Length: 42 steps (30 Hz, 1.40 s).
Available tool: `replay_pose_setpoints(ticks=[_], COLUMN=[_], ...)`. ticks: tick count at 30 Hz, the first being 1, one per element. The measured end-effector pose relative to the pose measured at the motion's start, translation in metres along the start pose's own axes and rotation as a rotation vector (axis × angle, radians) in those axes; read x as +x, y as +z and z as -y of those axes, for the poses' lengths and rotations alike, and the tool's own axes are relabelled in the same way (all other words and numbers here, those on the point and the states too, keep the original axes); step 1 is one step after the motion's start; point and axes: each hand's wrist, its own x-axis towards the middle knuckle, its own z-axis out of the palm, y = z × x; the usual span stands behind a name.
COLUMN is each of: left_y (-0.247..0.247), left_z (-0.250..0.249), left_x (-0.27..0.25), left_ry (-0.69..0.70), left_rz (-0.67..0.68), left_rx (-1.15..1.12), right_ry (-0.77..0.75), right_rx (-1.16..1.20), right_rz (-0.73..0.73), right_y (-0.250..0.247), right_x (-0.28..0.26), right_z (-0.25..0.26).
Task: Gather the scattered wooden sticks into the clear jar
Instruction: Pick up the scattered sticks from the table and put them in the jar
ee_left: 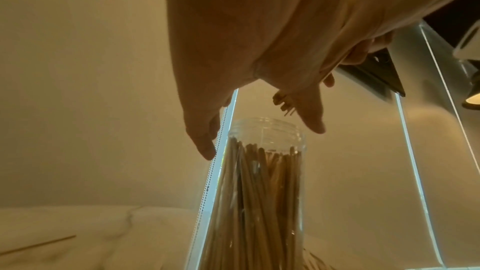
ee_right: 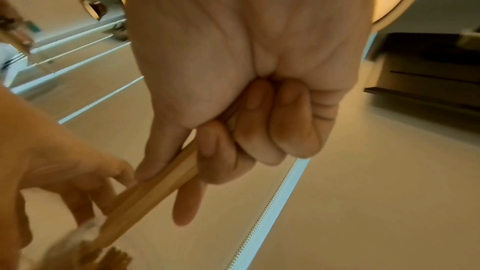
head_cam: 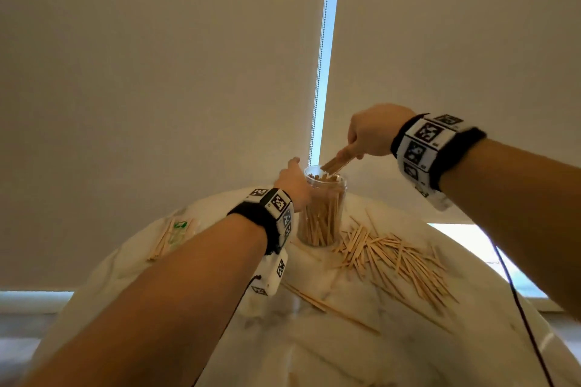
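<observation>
A: Left to right in the head view. At left-centre a small separate batch of sticks (head_cam: pixel 166 237) lay by the edge of the marbled table (head_cam: pixel 345 355). The left hand (head_cam: pixel 290 181) reached to the left side of the clear jar (head_cam: pixel 320 210), fingers fairly straight and spread near the rim; firm contact could not be confirmed from the left wrist view.

B: And the jar?

A: It stood upright at centre frame, lid off, threaded neck, already packed with upright pale sticks almost to the neck.

B: The right hand?

A: The right hand (head_cam: pixel 374 135) was curled around a small held bundle (head_cam: pixel 334 164), slanted down with its tips at the jar mouth. Lower right of the jar, the scattered pile (head_cam: pixel 396 261) was spread across the table.

B: Handling?

A: Judged: sticks light, stiff, thin, smooth, liable to slip or fan out of a loose hold. Best pinched mid-length as an aligned bundle. The jar looked light and tall, so easily tipped; steady it at the wall below the neck.
</observation>
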Motion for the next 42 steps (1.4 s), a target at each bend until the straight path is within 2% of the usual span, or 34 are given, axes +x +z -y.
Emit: replay_pose_setpoints(ticks=[4,7,10,15,19,23,25,28,30,32,36,40,42], left_y=[0.013,0.019,0.022,0.027,0.026,0.027,0.028,0.027,0.026,0.026,0.029,0.028,0.023], left_z=[0.002,0.017,0.032,0.037,0.036,0.036,0.037,0.037,0.037,0.036,0.038,0.038,0.038], left_x=[0.026,0.032,0.031,0.032,0.031,0.032,0.033,0.031,0.030,0.029,0.033,0.035,0.033], left_ry=[-0.016,0.006,0.044,0.067,0.063,0.071,0.074,0.057,0.061,0.068,0.058,0.053,0.028], left_rz=[0.085,0.123,0.104,0.089,0.090,0.091,0.092,0.087,0.095,0.093,0.083,0.085,0.132], left_rx=[0.003,-0.044,-0.103,-0.093,-0.120,-0.110,-0.095,-0.097,-0.111,-0.117,-0.105,-0.107,-0.055], right_ry=[-0.069,-0.118,-0.148,-0.035,-0.113,-0.159,-0.133,-0.047,-0.052,-0.053,-0.102,-0.091,-0.081], right_rx=[-0.266,-0.333,-0.291,-0.017,0.014,-0.164,-0.145,0.106,0.220,0.230,0.099,0.210,0.262], right_rz=[0.090,0.183,0.318,0.463,0.397,0.208,0.231,0.266,0.206,0.140,0.130,0.169,0.112], right_y=[0.004,0.018,0.034,0.047,0.055,0.080,0.087,0.077,0.073,0.077,0.091,0.078,0.071], right_x=[0.034,0.052,0.066,0.087,0.087,0.082,0.083,0.087,0.088,0.086,0.078,0.068,0.057], right_z=[0.015,0.028,0.037,0.025,0.022,0.035,0.035,0.028,0.025,0.025,0.033,0.025,0.018])
